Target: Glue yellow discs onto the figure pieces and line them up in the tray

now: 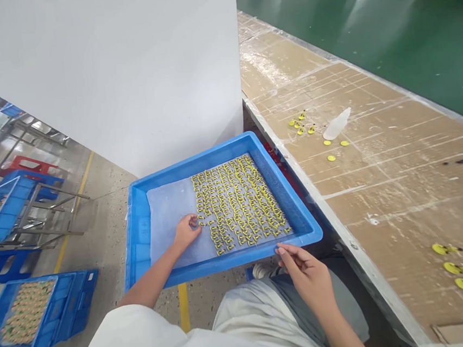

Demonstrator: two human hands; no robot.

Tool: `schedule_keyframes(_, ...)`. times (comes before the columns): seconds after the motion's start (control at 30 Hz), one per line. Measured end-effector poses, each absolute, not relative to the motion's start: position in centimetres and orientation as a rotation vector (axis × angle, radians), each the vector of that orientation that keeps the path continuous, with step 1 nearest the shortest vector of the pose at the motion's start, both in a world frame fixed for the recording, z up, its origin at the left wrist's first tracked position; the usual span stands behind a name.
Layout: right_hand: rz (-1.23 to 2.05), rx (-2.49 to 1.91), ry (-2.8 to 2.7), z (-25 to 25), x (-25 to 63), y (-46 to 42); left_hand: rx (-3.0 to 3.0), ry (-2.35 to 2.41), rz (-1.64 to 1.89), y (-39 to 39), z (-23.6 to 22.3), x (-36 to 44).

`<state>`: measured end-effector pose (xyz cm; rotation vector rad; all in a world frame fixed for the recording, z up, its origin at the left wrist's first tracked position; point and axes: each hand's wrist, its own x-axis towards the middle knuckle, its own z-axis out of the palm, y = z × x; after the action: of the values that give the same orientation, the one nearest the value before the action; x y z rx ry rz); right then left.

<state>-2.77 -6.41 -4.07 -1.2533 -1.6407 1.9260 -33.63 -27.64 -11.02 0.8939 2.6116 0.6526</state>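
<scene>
A blue plastic tray (224,264), lined with a pale sheet (171,206), holds many rows of small yellow-and-black figures (238,200). My left hand (186,232) is inside the tray at the left end of the rows, thumb and fingers closed around one small figure (202,224). By the tray's near right rim is my right hand (309,275), its thumb and forefinger pinched together and the other fingers curled. Whatever that pinch holds, if anything, is too small to make out.
To the right runs a cardboard-covered bench (379,181) beside a green belt (407,42). On it are a translucent bottle (337,124), yellow discs (331,158) and more yellow figures (462,268). A white panel (123,69) stands behind the tray. Blue crates (68,304) stand at left.
</scene>
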Motion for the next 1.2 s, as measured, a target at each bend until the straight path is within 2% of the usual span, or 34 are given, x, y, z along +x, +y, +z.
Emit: schedule_keyframes(1.2,1.947,-1.236,-1.588,-4.9,-2.6,-6.6,1.173,2.599,0.739,-27.8,-12.4,-34.7)
